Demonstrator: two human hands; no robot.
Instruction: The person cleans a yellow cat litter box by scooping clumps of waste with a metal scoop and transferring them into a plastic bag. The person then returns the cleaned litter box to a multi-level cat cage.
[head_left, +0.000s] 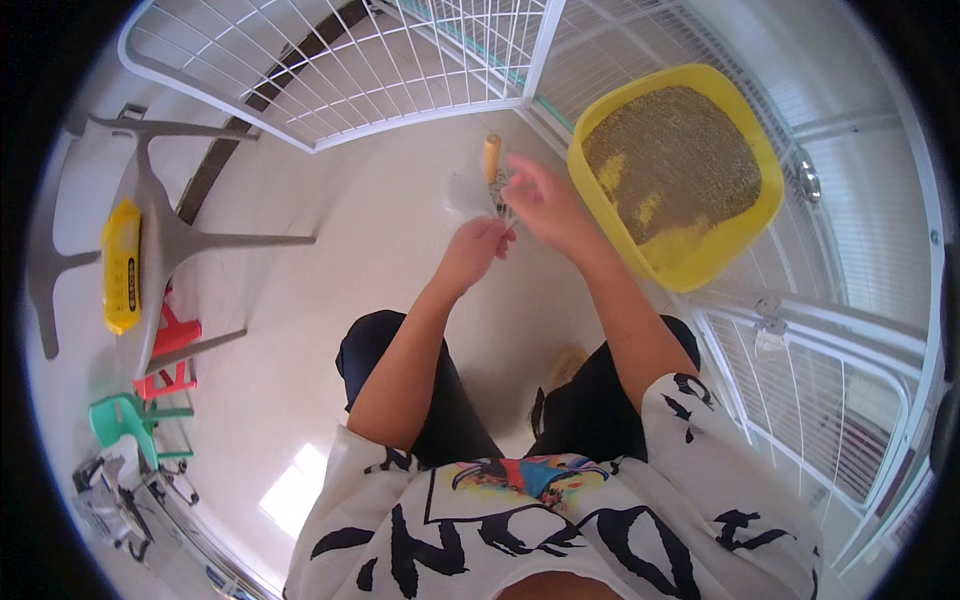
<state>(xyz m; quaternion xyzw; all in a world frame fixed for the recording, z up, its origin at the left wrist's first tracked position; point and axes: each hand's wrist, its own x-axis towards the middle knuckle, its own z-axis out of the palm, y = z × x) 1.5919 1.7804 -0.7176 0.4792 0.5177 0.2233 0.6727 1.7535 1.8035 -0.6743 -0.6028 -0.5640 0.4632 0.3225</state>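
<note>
My left hand (474, 249) pinches the near edge of what looks like a clear plastic bag (469, 193) above the floor. Beyond its fingertips is a wooden handle (491, 157), with a speckled grey part below it that is too blurred to name. My right hand (541, 201) is just right of the handle, blurred, with its index finger stretched out and the others bent. Whether it grips anything is unclear. To the right, a yellow litter box (772, 176) contains grey-brown granular litter (675, 150), with yellow patches along its near left side.
White wire pen panels (420, 120) stand ahead and on the right, where a panel has a latch (769, 326). At left, a grey chair (176, 232) bears a yellow packet (122, 266). A red stool (169, 382) and a small green chair (124, 420) are nearby.
</note>
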